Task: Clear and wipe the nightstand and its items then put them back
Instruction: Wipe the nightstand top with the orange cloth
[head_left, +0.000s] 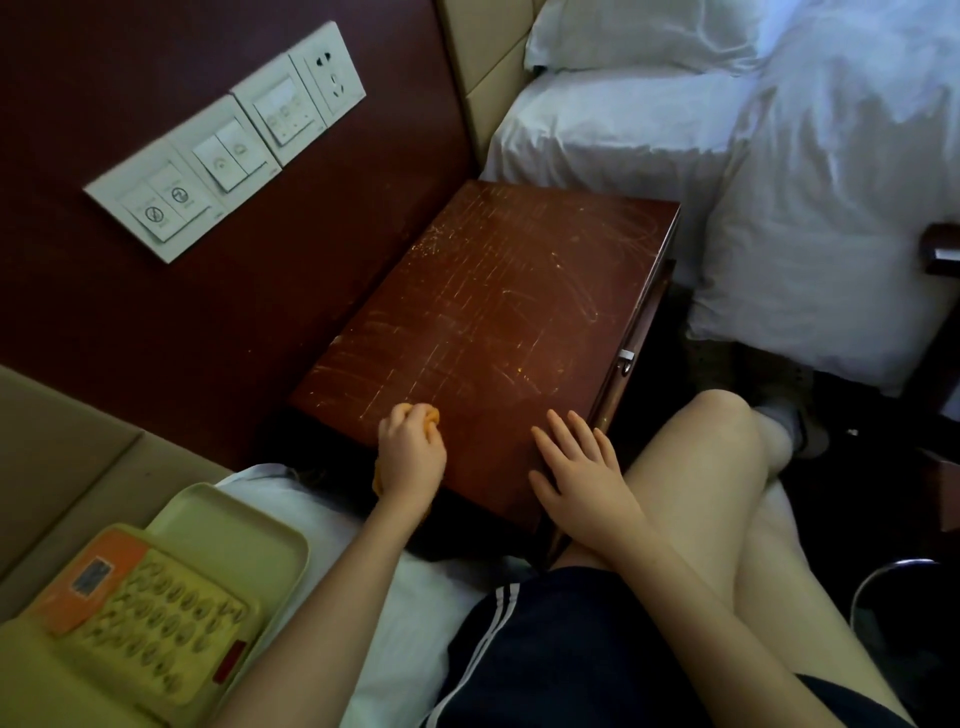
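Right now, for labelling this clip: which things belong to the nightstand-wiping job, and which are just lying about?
Job: scratched red-brown wooden nightstand; orange cloth gripped by left hand; right hand flat on the top; beige push-button telephone on pale green plastic tray.
Lying about: white wall switch panels; white fabric pillow.

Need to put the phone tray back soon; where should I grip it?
Grip the tray by its raised rim on two opposite sides, coming from above: the phone sits on it, so a two-sided hold should keep it level.
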